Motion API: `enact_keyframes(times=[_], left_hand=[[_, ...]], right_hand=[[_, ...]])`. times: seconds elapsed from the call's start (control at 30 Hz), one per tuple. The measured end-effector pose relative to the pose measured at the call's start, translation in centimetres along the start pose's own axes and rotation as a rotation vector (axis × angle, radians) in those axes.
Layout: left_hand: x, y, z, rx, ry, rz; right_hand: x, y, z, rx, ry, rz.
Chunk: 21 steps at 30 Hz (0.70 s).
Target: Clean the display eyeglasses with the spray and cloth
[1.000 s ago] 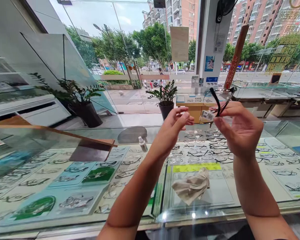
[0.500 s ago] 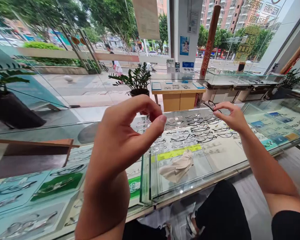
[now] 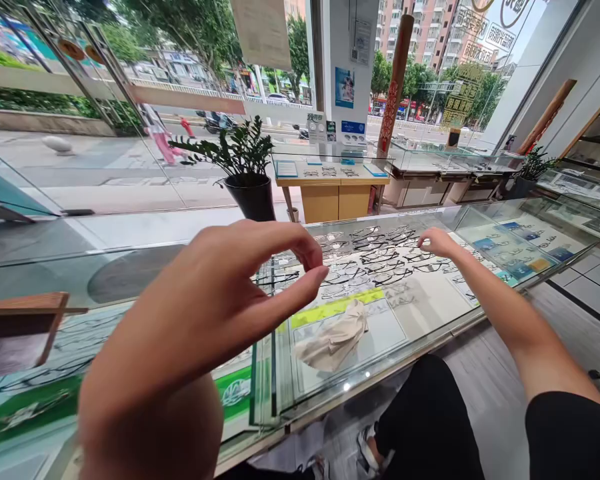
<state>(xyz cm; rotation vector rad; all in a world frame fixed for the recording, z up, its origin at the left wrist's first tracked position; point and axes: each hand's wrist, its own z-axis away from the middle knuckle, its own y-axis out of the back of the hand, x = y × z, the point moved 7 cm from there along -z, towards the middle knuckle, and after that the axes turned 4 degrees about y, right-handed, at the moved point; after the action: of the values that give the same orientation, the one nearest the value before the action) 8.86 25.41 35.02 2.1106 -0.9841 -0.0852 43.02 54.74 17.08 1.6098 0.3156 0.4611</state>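
Note:
Close to the camera, my left hand (image 3: 205,300) is curled into a ring, thumb and forefinger tips nearly together. Nothing shows between them; the other fingers are mostly hidden behind. Farther off to the right, my right hand (image 3: 436,242) is low over the glass counter, fingers pinched at the end of a row of eyeglasses. A dark pair of glasses (image 3: 401,235) lies at its fingertips, though the exact grip is too small to make out. Several more dark-framed glasses (image 3: 380,257) fill the rows between my hands. A crumpled beige cloth (image 3: 337,337) lies on the counter nearer to me.
The glass display counter (image 3: 420,340) runs across in front of me. Green display mats (image 3: 235,390) and a wooden tray (image 3: 25,310) are at left. Beyond stand a potted plant (image 3: 250,193), a yellow cabinet (image 3: 335,200) and a large shop window. My black-clothed knee is below.
My right hand has come down with the dark glasses from above the counter to the row. My left hand has tilted lower. The view has swung to the right.

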Motion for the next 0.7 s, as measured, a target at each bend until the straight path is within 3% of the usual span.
enact_keyframes(times=[0.3,0.7], left_hand=[[-0.6,-0.3,0.1,-0.018,0.009,-0.027],[-0.6,-0.4,-0.1,-0.044,-0.018,0.001]], right_hand=[[-1.5,-1.8,-1.6,-0.158,0.035,0.112],[-1.7,-1.7,-1.6,-0.205,0.033,0.182]])
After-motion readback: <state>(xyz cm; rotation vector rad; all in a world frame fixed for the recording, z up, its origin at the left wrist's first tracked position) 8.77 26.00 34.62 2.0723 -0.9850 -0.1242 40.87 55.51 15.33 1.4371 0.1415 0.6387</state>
